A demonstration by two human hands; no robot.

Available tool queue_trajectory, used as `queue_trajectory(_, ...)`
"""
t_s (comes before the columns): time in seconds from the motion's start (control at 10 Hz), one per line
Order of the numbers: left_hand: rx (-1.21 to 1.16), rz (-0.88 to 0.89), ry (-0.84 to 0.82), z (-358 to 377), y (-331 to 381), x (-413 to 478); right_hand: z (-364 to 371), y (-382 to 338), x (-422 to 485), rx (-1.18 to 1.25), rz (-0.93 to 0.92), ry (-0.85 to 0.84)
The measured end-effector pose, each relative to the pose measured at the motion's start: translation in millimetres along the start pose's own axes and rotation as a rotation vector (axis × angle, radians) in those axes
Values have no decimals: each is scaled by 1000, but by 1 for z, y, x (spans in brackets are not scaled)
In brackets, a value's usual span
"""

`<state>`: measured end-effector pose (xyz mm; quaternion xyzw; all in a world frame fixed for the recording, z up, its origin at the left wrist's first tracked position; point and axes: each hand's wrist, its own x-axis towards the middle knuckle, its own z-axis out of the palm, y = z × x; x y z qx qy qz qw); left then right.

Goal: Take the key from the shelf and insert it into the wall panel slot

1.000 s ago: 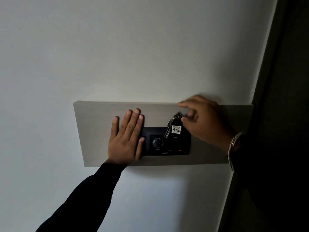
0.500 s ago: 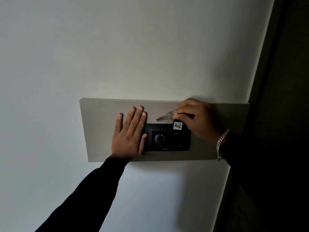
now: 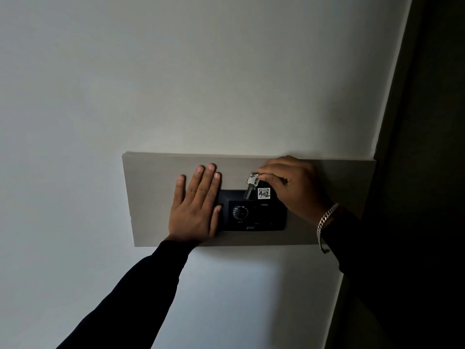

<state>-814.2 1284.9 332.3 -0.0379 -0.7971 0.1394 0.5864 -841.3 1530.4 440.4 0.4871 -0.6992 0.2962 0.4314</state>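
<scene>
A black wall panel point(image 3: 259, 217) with a round dial and a small red light sits on a grey backing board point(image 3: 156, 187). My right hand point(image 3: 294, 187) pinches the top of a black key tag point(image 3: 263, 193) labelled 402, held upright over the panel's upper right part where a small slot point(image 3: 264, 205) shows just below it. A silver key point(image 3: 251, 185) hangs from the ring beside the tag. My left hand point(image 3: 196, 205) lies flat, fingers spread, on the board and the panel's left edge.
The board is mounted on a plain white wall point(image 3: 176, 71). A dark door frame or corner point(image 3: 422, 122) runs down the right side. A metal bracelet point(image 3: 325, 222) circles my right wrist.
The silver key swung from pointing left to hanging down. My right hand kept hold of the tag above the slot. The left hand stayed flat on the board.
</scene>
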Motion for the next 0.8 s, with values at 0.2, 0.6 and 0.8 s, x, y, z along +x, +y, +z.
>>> queue_trajectory(0.2, 3, 7, 2, 4, -2, -2, 2, 4, -3, 13, -3, 6)
queue_trajectory(0.6, -137, -4, -138, -25, 3, 11, -10, -8, -27, 82, 140, -2)
queue_trajectory(0.8, -271, 1, -61, -54, -12, 99, -53, -36, 4, 250, 108, 368)
